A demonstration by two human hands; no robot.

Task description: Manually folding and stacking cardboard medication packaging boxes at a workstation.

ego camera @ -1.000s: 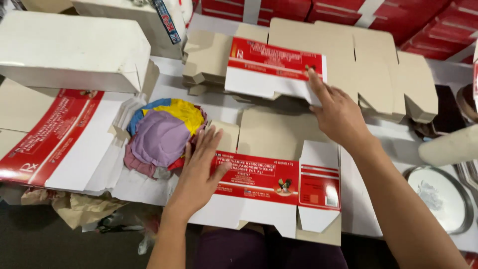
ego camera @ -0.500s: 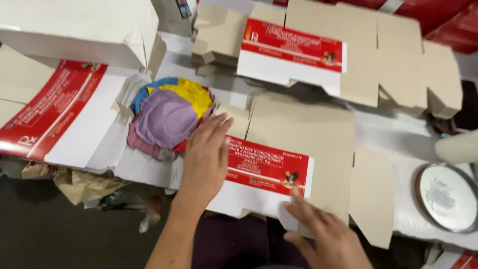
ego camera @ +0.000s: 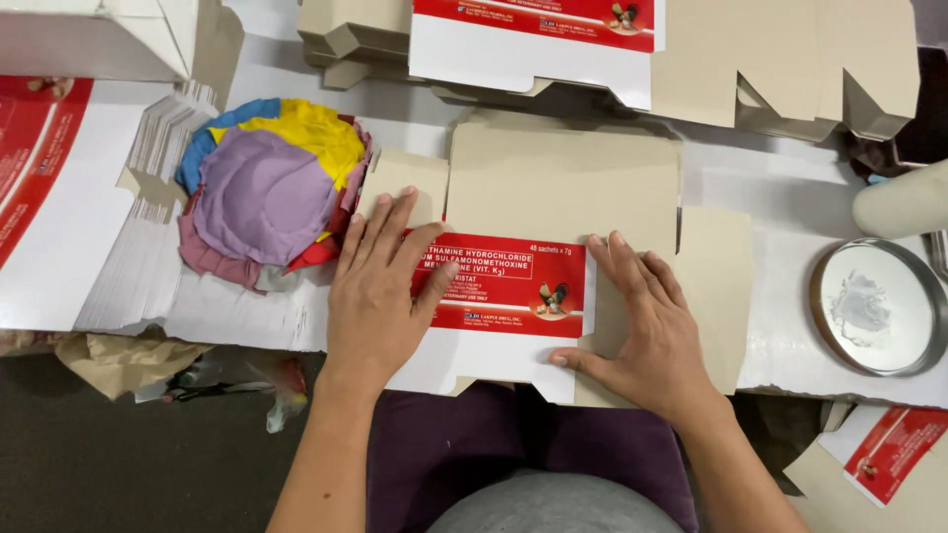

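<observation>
While both palms are laid flat with fingers spread, nothing is pinched: the left hand [ego camera: 380, 286] is pressed on the left end of the red-and-white flat carton [ego camera: 504, 296], and the right hand [ego camera: 642, 326] is pressed on its right edge and the brown flap beside it. The carton is positioned at the near edge of the white table [ego camera: 780, 188]. A pile of coloured cloths [ego camera: 267, 188] is located just left; a round metal tin [ego camera: 879, 306] is located well right.

Head camera looking straight down, close in

It is facing the table edge [ego camera: 790, 380] from above the person's lap, framing both forearms near the bottom; only this one view is showing.
</observation>
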